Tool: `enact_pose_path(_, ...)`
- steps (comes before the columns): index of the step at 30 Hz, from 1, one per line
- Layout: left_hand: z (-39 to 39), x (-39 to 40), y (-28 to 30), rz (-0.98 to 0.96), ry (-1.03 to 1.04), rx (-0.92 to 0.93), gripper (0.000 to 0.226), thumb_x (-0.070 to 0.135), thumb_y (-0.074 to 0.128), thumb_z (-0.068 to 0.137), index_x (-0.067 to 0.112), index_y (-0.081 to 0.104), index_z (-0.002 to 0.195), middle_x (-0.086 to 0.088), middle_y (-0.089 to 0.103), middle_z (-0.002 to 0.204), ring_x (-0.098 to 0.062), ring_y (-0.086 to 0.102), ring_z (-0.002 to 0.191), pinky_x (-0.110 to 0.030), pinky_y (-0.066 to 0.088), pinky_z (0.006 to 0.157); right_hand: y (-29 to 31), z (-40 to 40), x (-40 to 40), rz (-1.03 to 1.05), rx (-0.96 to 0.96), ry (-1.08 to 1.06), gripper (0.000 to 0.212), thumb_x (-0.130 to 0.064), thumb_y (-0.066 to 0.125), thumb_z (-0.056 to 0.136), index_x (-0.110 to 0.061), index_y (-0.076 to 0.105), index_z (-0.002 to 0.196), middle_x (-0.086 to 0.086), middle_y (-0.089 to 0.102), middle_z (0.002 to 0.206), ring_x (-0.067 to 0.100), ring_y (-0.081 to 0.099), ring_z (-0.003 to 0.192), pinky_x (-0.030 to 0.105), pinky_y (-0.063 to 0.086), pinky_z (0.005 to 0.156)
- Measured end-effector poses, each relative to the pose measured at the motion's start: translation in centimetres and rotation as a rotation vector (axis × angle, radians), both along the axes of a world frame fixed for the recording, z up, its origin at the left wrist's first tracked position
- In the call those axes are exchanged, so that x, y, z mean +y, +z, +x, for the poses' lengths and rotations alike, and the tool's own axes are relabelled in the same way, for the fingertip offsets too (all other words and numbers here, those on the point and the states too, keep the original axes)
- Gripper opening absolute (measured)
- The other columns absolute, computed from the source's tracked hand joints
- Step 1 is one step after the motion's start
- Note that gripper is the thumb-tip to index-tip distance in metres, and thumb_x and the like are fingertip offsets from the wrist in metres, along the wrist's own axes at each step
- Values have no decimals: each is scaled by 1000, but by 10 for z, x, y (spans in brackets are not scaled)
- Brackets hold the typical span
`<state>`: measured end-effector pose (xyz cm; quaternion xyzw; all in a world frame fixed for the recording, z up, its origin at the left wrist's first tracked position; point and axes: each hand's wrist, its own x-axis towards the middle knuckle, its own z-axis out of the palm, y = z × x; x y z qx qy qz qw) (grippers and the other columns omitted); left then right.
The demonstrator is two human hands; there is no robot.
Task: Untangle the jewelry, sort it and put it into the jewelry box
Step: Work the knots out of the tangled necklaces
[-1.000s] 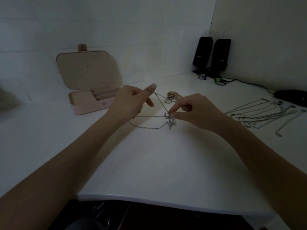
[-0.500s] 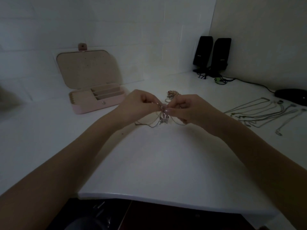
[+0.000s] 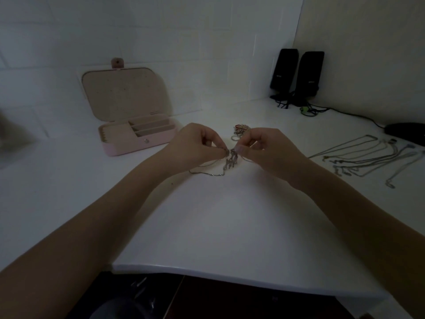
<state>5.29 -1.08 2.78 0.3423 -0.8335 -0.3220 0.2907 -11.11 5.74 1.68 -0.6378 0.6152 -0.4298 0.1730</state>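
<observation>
A thin silver necklace (image 3: 208, 172) with a small pendant (image 3: 230, 162) hangs between my two hands above the white table. My left hand (image 3: 195, 146) pinches the chain just left of the pendant. My right hand (image 3: 266, 148) pinches it just right of the pendant, fingertips almost touching the left ones. A slack loop of chain lies on the table below my left hand. The pink jewelry box (image 3: 138, 137) stands open at the back left, lid upright. Behind my hands sits a small tangled heap of jewelry (image 3: 240, 131).
Several straightened chains (image 3: 368, 160) lie in rows at the right. Two black speakers (image 3: 296, 74) with cables stand in the back corner, and a dark object (image 3: 407, 132) lies at the far right. The table's front edge (image 3: 230, 275) curves below my arms.
A second ago my hands held the chain stretched apart in a triangle. They have come together at the pendant, and the chain now hangs slack onto the table.
</observation>
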Motion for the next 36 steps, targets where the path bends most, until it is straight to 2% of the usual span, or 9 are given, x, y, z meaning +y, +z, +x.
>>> enact_pose_path(6,-2,0,-3,30,-21,33,8,15,70,80,16,68,72,11,31,41,-4,25,38,-14,21,40,2,1,2,-58,7,-7,11,-16,68,85,-16,65,74,-28,52,46,-5,45,45,5,31,46)
enact_pose_path(12,-1,0,-3,32,-65,76,8,14,74,78,16,70,71,11,27,37,-5,21,38,-12,19,40,-1,3,-1,-89,115,-41,10,-18,67,85,-17,65,75,-16,55,62,-2,47,54,7,36,55)
enact_pose_path(16,0,0,-6,30,-87,63,6,10,73,79,15,71,76,11,27,36,-5,21,37,-13,19,40,0,3,-2,-97,108,-31,21,-17,65,87,-26,58,69,-16,52,60,-7,48,54,7,35,55)
enact_pose_path(20,-2,-1,-6,18,-62,21,12,6,69,79,16,69,73,11,31,37,-5,26,36,-13,22,40,-1,4,-3,-71,114,-50,16,-21,61,90,-23,57,74,-14,55,66,-2,51,62,15,39,63)
enact_pose_path(23,-4,-1,-5,31,-31,7,19,7,64,80,20,64,65,11,38,42,-3,32,41,-13,26,43,0,5,-3,19,-84,-14,21,-19,54,95,-20,55,74,-5,62,73,13,60,72,34,51,81)
enact_pose_path(27,-3,-1,-4,121,-30,71,18,4,56,85,12,60,69,9,53,54,-1,41,43,-15,34,46,5,5,2,220,-420,116,21,-21,42,101,-10,53,85,5,57,82,12,56,70,30,51,77)
enact_pose_path(30,-2,-2,-1,225,-23,133,13,6,48,89,8,54,77,7,66,65,-7,47,41,-18,28,42,8,4,3,270,-640,151,17,-20,41,101,-8,51,94,5,54,81,12,57,66,30,51,74)
enact_pose_path(32,-2,1,1,342,-26,220,12,8,46,91,12,47,80,4,72,78,-10,51,42,-15,23,39,9,4,3,264,-678,140,18,-21,42,101,-9,53,93,3,54,78,10,58,63,28,50,69)
enact_pose_path(36,-4,6,2,499,-55,303,12,9,47,92,16,41,83,-3,74,89,-13,58,47,-14,20,38,6,3,1,203,-490,89,25,-27,47,98,-11,58,83,1,57,76,9,56,67,21,50,65)
